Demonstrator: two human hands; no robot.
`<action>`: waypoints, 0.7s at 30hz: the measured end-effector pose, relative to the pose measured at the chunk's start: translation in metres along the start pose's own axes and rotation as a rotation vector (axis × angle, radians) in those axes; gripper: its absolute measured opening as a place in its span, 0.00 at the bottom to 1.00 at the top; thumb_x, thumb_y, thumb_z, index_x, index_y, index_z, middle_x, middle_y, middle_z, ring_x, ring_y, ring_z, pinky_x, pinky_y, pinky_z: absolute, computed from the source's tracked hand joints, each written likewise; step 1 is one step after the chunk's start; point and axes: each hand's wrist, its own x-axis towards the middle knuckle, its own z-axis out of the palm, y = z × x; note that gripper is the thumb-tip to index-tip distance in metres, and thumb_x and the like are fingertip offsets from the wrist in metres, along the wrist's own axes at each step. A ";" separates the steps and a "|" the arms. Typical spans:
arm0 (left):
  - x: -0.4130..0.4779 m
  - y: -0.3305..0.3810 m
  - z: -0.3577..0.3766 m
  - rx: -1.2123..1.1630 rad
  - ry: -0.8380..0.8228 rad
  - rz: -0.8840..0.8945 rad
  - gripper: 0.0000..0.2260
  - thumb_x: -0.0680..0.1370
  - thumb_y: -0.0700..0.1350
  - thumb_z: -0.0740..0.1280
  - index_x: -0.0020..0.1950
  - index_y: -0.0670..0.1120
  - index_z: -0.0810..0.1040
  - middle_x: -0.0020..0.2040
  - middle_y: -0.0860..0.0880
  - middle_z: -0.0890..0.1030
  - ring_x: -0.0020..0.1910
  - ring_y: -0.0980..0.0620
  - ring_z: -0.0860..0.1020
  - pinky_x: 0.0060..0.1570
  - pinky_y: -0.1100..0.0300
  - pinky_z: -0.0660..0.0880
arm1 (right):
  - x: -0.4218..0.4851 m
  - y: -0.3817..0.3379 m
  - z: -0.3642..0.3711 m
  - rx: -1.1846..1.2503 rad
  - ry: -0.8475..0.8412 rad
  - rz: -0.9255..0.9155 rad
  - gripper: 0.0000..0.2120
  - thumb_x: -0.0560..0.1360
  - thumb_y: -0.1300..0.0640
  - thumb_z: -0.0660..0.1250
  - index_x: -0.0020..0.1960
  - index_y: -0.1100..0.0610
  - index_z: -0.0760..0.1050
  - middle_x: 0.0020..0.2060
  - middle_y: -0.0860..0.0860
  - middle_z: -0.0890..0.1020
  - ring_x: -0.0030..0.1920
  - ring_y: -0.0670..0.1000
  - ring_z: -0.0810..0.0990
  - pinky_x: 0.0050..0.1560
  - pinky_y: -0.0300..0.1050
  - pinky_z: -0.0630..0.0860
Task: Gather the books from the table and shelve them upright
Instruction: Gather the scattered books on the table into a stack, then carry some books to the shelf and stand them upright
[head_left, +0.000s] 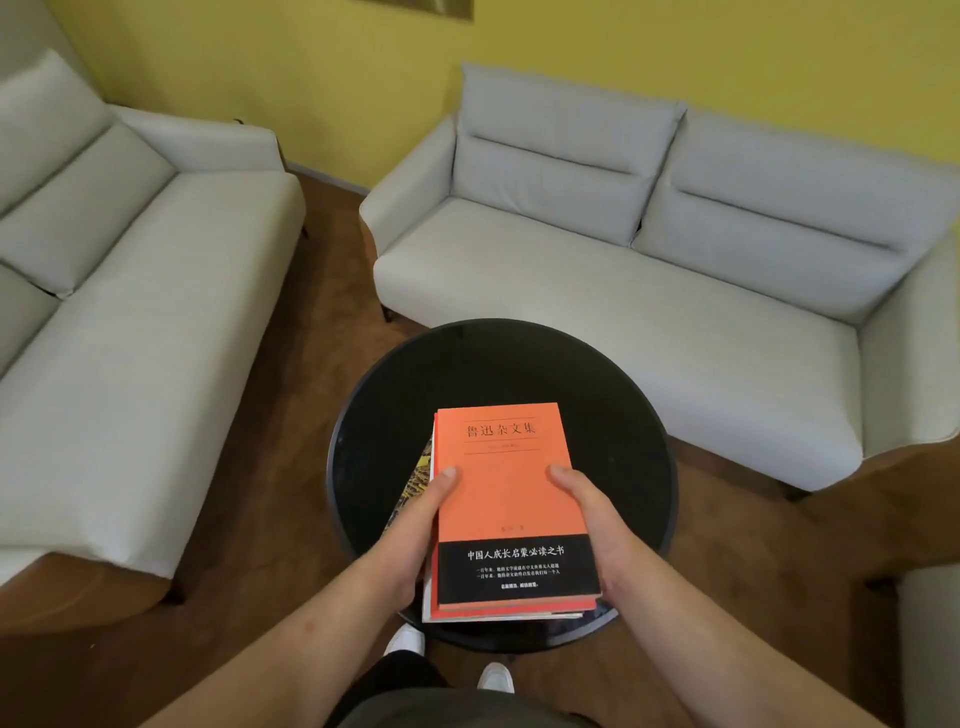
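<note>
Gathering looks basically done: the stack of books (511, 514) is clamped between the left hand (415, 525) and right hand (597, 525) at the near edge of the round table (519, 364). Shelving's left, and no shelf is seen.

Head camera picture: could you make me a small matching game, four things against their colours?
Things:
1. top book
2. round table
3. sofa
4. wall

Colours:
A. pale grey
B. yellow
C. orange with a black band
D. black

Pairs: 1-C, 2-D, 3-A, 4-B. The left hand and right hand grip the sides of the book stack.
</note>
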 end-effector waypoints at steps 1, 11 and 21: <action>-0.005 0.001 0.001 -0.028 0.017 0.003 0.23 0.75 0.65 0.62 0.59 0.49 0.77 0.40 0.47 0.88 0.38 0.48 0.87 0.40 0.54 0.76 | 0.000 0.001 0.001 -0.008 -0.013 -0.002 0.28 0.75 0.40 0.66 0.68 0.55 0.72 0.52 0.61 0.86 0.52 0.63 0.84 0.47 0.55 0.80; -0.043 0.013 -0.035 -0.154 0.045 0.191 0.26 0.74 0.64 0.64 0.65 0.48 0.76 0.53 0.44 0.86 0.51 0.44 0.86 0.52 0.50 0.77 | 0.002 -0.007 0.052 -0.081 -0.162 -0.005 0.39 0.65 0.39 0.75 0.69 0.56 0.72 0.57 0.64 0.83 0.54 0.65 0.83 0.52 0.58 0.79; -0.121 -0.019 -0.179 -0.209 0.423 0.255 0.13 0.81 0.42 0.67 0.62 0.38 0.73 0.32 0.54 0.75 0.27 0.56 0.77 0.34 0.69 0.75 | 0.034 0.043 0.215 -0.429 -0.408 0.040 0.35 0.69 0.37 0.73 0.71 0.50 0.71 0.61 0.58 0.84 0.61 0.62 0.82 0.66 0.64 0.75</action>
